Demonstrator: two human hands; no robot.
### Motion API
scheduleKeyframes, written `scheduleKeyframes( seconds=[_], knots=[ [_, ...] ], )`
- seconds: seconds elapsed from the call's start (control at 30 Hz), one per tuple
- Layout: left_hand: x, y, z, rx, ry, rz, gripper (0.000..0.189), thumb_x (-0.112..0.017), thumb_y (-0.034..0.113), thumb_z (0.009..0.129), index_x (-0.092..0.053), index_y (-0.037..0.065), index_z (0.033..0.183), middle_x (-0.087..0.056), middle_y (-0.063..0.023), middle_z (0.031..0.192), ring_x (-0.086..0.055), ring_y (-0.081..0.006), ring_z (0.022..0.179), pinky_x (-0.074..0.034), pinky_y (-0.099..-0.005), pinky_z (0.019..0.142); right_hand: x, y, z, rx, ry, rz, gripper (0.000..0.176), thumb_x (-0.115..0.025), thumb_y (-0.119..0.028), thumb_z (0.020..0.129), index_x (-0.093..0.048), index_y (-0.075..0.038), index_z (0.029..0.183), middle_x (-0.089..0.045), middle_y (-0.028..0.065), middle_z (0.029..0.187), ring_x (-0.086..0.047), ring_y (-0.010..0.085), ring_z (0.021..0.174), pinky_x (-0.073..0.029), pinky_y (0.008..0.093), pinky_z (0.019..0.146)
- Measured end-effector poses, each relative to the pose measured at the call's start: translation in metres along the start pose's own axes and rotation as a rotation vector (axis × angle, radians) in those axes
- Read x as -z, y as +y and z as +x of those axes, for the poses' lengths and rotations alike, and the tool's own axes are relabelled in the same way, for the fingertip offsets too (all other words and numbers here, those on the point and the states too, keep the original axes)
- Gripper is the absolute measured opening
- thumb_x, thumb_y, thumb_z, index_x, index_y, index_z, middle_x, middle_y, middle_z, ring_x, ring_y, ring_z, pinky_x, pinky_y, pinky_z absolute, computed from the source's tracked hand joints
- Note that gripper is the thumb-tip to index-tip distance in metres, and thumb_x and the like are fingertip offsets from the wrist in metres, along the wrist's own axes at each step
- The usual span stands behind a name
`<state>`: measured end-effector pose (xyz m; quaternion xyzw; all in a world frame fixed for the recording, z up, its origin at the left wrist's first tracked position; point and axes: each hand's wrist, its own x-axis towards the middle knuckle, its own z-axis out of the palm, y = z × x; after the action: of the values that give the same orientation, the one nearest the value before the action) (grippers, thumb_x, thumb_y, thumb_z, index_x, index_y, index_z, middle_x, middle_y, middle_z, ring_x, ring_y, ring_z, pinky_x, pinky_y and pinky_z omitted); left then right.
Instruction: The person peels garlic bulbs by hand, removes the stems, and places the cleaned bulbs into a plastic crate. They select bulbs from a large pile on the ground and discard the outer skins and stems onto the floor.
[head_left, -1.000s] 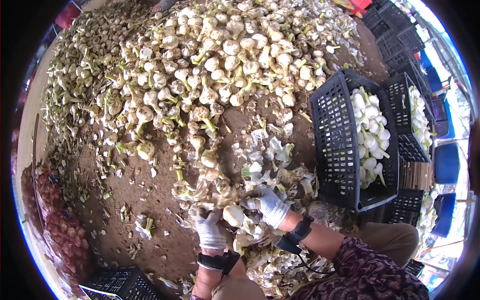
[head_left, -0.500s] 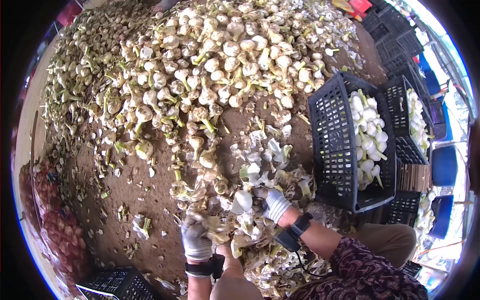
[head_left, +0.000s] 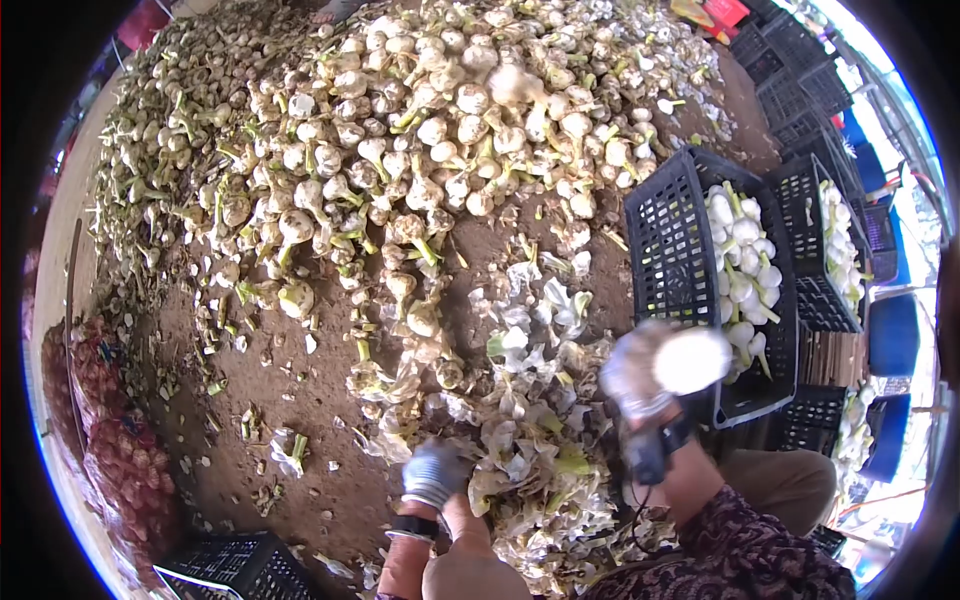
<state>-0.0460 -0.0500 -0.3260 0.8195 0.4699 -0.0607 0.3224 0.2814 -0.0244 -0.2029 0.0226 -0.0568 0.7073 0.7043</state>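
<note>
A white, peeled garlic bulb (head_left: 692,362), blurred by motion, is in my gloved right hand (head_left: 634,370). That hand is in front of the near left corner of a tilted black crate (head_left: 668,255), which holds cleaned garlic bulbs (head_left: 745,255). Lower down, my gloved left hand (head_left: 434,473) hovers over or touches the loose garlic skins (head_left: 530,440); its fingers are smeared, so what they hold, if anything, does not show.
Unpeeled garlic (head_left: 440,110) lies heaped across the far ground. Beyond the near crate stands a second black crate (head_left: 800,215) of white bulbs. Red net sacks (head_left: 130,470) sit at the left, and another black crate (head_left: 240,565) is at the lower left.
My right hand has moved right toward the crate, now with the white garlic bulb that lay between the hands. My left hand has shifted right; the skin seen beside it is no longer there.
</note>
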Motion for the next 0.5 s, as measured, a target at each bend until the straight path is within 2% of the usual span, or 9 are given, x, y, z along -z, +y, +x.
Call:
scheduleKeyframes(
  seconds=[0.07,0.17,0.2,0.23,0.27,0.3,0.33,0.4,0.5],
  knots=[
    [0.007,0.036,-0.003,-0.571,-0.211,-0.081,0.027,-0.059,0.037,0.079,-0.068,0.011,0.083,-0.063,-0.0172,0.076,-0.064,-0.0294,0.073,-0.05,-0.0425,0.065,-0.038,-0.022,0.022,0.061,-0.17,0.005,0.034,-0.052,-0.045,0.089,-0.057,-0.012,0.09,-0.046,-0.0045,0.057,-0.042,0.0073,0.041,-0.038,0.0214,0.034],
    [-0.001,0.05,-0.006,-0.202,-0.691,-0.744,0.032,-0.06,0.042,0.077,-0.069,0.014,0.088,-0.065,-0.0134,0.076,-0.063,-0.0323,0.073,-0.05,-0.042,0.07,-0.013,-0.003,0.033,-0.035,0.305,-0.049,0.038,-0.053,-0.043,0.09,-0.059,-0.007,0.104,-0.043,-0.0052,0.055,-0.042,0.0069,0.046,-0.038,0.0223,0.038],
    [0.005,0.051,-0.005,-0.203,-0.687,-0.749,0.032,-0.06,0.042,0.077,-0.069,0.014,0.088,-0.065,-0.0134,0.076,-0.063,-0.0323,0.073,-0.05,-0.042,0.07,-0.016,0.019,0.039,-0.117,0.588,-0.724,0.028,-0.059,-0.025,0.089,-0.059,-0.006,0.109,-0.049,-0.0037,0.063,-0.048,0.0073,0.057,-0.042,0.0214,0.048],
    [0.017,0.05,-0.003,-0.123,-0.612,-0.53,0.031,-0.061,0.041,0.076,-0.068,0.013,0.088,-0.064,-0.0133,0.073,-0.063,-0.0328,0.072,-0.05,-0.0417,0.071,0.013,0.036,0.039,-0.214,0.285,-1.371,0.031,-0.063,-0.008,0.084,-0.058,-0.007,0.114,-0.057,-0.0008,0.077,-0.053,0.0077,0.068,-0.048,0.0225,0.058],
    [0.028,0.047,-0.004,-0.04,-0.536,-0.311,0.029,-0.063,0.039,0.075,-0.068,0.013,0.087,-0.064,-0.0132,0.071,-0.062,-0.0333,0.07,-0.05,-0.0415,0.072,0.029,0.059,0.043,-0.425,0.19,-1.335,0.041,-0.067,-0.001,0.078,-0.058,-0.011,0.117,-0.061,0.0028,0.09,-0.058,0.0113,0.073,-0.052,0.0269,0.068],
    [0.036,0.042,-0.01,0.015,-0.491,-0.363,0.025,-0.066,0.031,0.071,-0.067,0.01,0.085,-0.064,-0.0137,0.08,-0.061,-0.0343,0.07,-0.05,-0.0414,0.07,0.026,0.091,0.052,-0.711,0.303,-1.701,0.046,-0.067,0.0,0.076,-0.058,-0.014,0.119,-0.063,0.0058,0.095,-0.062,0.0171,0.079,-0.053,0.0314,0.073],
    [0.038,0.038,-0.013,0.024,-0.491,-0.364,0.025,-0.066,0.031,0.071,-0.067,0.01,0.085,-0.064,-0.0137,0.08,-0.061,-0.0343,0.07,-0.05,-0.0414,0.07,0.046,0.111,0.053,-0.67,0.031,-2.163,0.044,-0.067,-0.006,0.077,-0.058,-0.015,0.119,-0.064,0.0091,0.098,-0.063,0.0244,0.083,-0.052,0.0332,0.074],
    [0.04,0.029,-0.018,-0.081,0.018,-0.473,0.019,-0.067,0.022,0.068,-0.066,0.01,0.083,-0.062,-0.0151,0.094,-0.061,-0.0351,0.079,-0.051,-0.041,0.071,0.063,0.134,0.052,-0.602,-0.083,-2.396,0.034,-0.066,-0.015,0.078,-0.061,-0.012,0.112,-0.064,0.0124,0.098,-0.063,0.0279,0.085,-0.051,0.0345,0.073],
    [0.047,0.015,-0.013,0.016,0.269,-0.761,0.027,-0.065,0.004,0.063,-0.062,0.006,0.09,-0.059,-0.0138,0.103,-0.06,-0.0289,0.093,-0.05,-0.0357,0.077,0.085,0.138,0.059,-0.571,0.113,-2.153,0.018,-0.065,-0.017,0.079,-0.065,-0.007,0.094,-0.066,0.0132,0.088,-0.063,0.0255,0.079,-0.05,0.0334,0.074]
  ],
)
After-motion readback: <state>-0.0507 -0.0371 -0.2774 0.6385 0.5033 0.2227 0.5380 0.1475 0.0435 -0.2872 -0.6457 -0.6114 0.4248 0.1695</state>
